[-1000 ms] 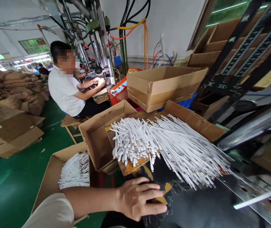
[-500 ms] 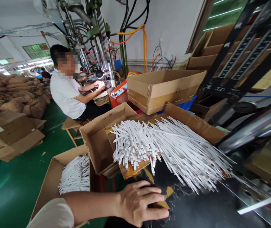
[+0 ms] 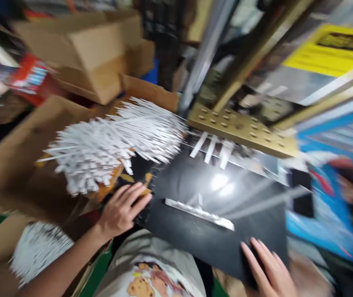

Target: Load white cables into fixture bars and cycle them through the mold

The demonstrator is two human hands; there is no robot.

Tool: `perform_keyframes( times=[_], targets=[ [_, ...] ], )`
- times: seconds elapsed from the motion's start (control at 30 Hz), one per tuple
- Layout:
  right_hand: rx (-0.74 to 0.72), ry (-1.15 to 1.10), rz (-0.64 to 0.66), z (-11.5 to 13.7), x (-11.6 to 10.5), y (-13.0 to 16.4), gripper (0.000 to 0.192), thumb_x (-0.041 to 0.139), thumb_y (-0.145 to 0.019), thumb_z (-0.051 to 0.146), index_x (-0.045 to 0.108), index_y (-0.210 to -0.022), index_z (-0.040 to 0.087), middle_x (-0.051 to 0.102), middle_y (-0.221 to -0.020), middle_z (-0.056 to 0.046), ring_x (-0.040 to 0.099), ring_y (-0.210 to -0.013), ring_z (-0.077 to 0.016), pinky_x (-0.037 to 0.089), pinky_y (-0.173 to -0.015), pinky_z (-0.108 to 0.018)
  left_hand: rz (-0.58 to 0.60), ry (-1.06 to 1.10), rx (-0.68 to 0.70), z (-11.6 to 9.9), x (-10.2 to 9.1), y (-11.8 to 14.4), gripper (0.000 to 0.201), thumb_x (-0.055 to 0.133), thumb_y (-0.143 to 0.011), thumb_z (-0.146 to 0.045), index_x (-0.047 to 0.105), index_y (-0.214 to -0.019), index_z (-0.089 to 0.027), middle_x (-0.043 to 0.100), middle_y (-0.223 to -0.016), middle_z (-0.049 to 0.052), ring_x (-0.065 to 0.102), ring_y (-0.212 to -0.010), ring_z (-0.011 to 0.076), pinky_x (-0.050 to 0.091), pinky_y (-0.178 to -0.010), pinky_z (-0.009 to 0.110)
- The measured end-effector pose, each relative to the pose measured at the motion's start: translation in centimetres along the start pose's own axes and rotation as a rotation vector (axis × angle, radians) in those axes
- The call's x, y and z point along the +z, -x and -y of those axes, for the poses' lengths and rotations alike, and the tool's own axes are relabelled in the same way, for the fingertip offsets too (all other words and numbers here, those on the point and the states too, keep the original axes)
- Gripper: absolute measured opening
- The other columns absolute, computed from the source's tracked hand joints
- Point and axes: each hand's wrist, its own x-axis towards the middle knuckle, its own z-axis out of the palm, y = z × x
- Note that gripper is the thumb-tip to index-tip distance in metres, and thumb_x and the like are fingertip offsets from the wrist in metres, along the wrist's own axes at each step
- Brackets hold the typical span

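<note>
A pale bar (image 3: pixel 199 214) lies flat on the black table (image 3: pixel 191 241), between the two hands and a little farther from the body than the right one. From the left hand (image 3: pixel 122 210) it lies to the right, its left end just beside the fingertips; from the right hand (image 3: pixel 271 270) it lies ahead and to the left. Which hand is nearer is too close to tell, and neither touches it. The left hand rests palm down at the table's worn left edge, fingers loosely spread, nothing seen in its grasp; the right has its fingers stretched out near the front edge, released as far as the blur shows, with its palm cut off by the frame.

The bar's long axis runs crosswise before the person, roughly along the table's front edge, its right end slanting nearer the body. Beyond it, short white strips (image 3: pixel 225 156) stick out below a brass plate (image 3: pixel 241 130), pointing toward the person, across the bar's line. Past the left hand, a pile of white strips (image 3: pixel 154 128) fans out, many ends slanting toward the plate
</note>
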Motion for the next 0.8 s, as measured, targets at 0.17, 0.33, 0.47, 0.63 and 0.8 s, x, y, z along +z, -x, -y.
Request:
perform_keyframes(
  times=[0.17, 0.33, 0.47, 0.63, 0.8],
  targets=[
    [0.112, -0.03, 0.2, 0.6, -3.5, 0.9, 0.058, 0.061, -0.097, 0.035, 0.041, -0.15, 0.022, 0.042, -0.151, -0.018, 0.042, -0.139, -0.0378, 0.037, -0.112, -0.064, 0.094, 0.092, 0.039, 0.4, -0.4, -1.5, 0.057, 0.056, -0.087, -0.023, 0.048, -0.144, -0.019, 0.052, -0.143, 0.018, 0.045, -0.138, 0.0381, 0.037, -0.111, 0.054],
    [0.214, -0.294, -0.003, 2.5, -3.3, -5.1, 0.042, 0.057, -0.1, 0.035, 0.051, -0.14, 0.023, 0.062, -0.127, -0.014, 0.06, -0.116, -0.0267, 0.053, -0.095, -0.043, 0.055, 0.109, 0.137, -2.6, -0.3, -5.6, 0.052, 0.056, -0.096, -0.041, 0.047, -0.141, -0.015, 0.061, -0.123, 0.016, 0.063, -0.106, 0.0308, 0.05, -0.09, 0.045],
    [0.115, -0.395, 0.017, 2.5, -1.6, -9.3, 0.022, 0.054, -0.102, 0.029, 0.067, -0.117, 0.02, 0.069, -0.105, -0.011, 0.064, -0.093, -0.0233, 0.053, -0.083, -0.04, 0.137, 0.125, 0.097, -4.1, 1.2, -8.4, 0.027, 0.05, -0.1, -0.023, 0.056, -0.126, -0.017, 0.06, -0.095, 0.004, 0.064, -0.077, 0.0178, 0.051, -0.072, 0.032],
    [-0.059, -0.73, 0.236, -0.8, -1.8, -12.8, 0.02, 0.057, -0.101, 0.025, 0.075, -0.095, 0.021, 0.073, -0.096, -0.007, 0.068, -0.088, -0.0189, 0.053, -0.078, -0.03, 0.315, 0.235, 0.059, -3.9, 1.0, -10.0, 0.013, 0.049, -0.098, -0.01, 0.06, -0.099, -0.017, 0.051, -0.088, 0.0, 0.063, -0.068, 0.0125, 0.048, -0.063, 0.025],
    [0.062, -0.848, 0.354, -0.4, 0.8, -19.6, 0.021, 0.056, -0.093, 0.01, 0.07, -0.08, 0.019, 0.067, -0.066, 0.002, 0.065, -0.06, -0.0131, 0.049, -0.062, -0.021, 0.279, 0.201, 0.108, -3.2, 1.4, -11.0, 0.017, 0.044, -0.1, -0.01, 0.056, -0.09, -0.017, 0.05, -0.09, 0.002, 0.063, -0.078, 0.0147, 0.05, -0.068, 0.025]
  ],
)
